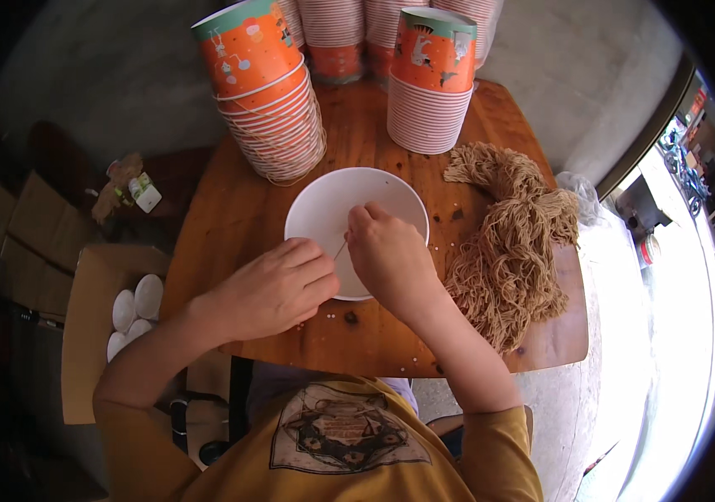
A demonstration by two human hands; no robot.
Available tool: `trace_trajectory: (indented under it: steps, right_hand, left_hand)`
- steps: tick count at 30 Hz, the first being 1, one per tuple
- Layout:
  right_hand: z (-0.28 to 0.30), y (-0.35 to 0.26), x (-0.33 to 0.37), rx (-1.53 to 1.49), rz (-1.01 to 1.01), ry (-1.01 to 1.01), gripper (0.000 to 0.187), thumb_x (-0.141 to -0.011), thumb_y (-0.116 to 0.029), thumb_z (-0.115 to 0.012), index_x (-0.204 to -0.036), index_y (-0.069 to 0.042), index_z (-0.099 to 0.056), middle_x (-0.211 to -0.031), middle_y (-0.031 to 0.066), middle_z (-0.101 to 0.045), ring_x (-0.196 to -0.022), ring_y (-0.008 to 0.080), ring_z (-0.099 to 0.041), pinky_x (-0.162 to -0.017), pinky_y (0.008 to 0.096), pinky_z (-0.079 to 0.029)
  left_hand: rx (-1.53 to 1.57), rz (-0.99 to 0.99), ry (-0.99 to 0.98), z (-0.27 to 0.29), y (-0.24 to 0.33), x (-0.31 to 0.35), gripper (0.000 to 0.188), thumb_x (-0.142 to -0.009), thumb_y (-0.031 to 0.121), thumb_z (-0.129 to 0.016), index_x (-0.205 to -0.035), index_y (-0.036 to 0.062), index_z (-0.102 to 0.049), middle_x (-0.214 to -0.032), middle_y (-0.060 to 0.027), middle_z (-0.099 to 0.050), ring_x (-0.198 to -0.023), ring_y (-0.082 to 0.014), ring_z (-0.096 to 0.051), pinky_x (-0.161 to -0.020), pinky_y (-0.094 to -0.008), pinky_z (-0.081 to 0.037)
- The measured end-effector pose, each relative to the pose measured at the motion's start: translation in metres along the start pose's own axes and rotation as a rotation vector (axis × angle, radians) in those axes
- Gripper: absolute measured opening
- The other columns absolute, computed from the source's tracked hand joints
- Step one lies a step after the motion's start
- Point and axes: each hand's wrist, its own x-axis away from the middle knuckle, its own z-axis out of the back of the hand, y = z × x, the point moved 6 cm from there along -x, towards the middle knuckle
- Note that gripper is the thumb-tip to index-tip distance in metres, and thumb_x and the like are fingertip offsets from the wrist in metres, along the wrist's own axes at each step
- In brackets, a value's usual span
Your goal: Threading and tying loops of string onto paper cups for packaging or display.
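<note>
Head view shows our left hand (278,289) and right hand (386,255) pinching a thin string (340,248) between them over the white bowl (332,201) at frame centre, tan string bundle (512,251) right on the desk (232,209).

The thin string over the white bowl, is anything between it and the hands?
Nothing visible. The left hand and right hand pinch the thin pale string directly, above the round white bowl on the wooden table.
</note>
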Motion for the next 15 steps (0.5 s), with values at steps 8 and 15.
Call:
trace_trajectory:
  steps: [8,15]
  right_hand:
    - [-0.002,0.001,0.002,0.056,0.006,-0.024,0.010,-0.078,0.000,-0.059,-0.088,0.000,-0.057,-0.088,0.0153,-0.063,-0.075,0.0321,-0.068,-0.063,0.0395,-0.057]
    - [0.019,0.016,-0.007,-0.192,-0.025,0.072,0.010,-0.086,-0.011,-0.062,-0.088,-0.001,-0.058,-0.083,0.0182,-0.066,-0.075,0.0333,-0.069,-0.065,0.0417,-0.055]
  left_hand:
    - [0.020,-0.290,-0.074,0.004,-0.010,0.000,0.015,-0.079,0.012,-0.060,-0.094,0.0106,-0.060,-0.087,0.0001,-0.055,-0.094,-0.0198,-0.054,-0.092,-0.0352,-0.045]
    - [-0.128,-0.394,-0.048,0.004,-0.025,-0.004,0.012,-0.078,0.014,-0.059,-0.089,0.0153,-0.059,-0.087,0.0043,-0.056,-0.094,-0.0164,-0.055,-0.095,-0.0325,-0.045]
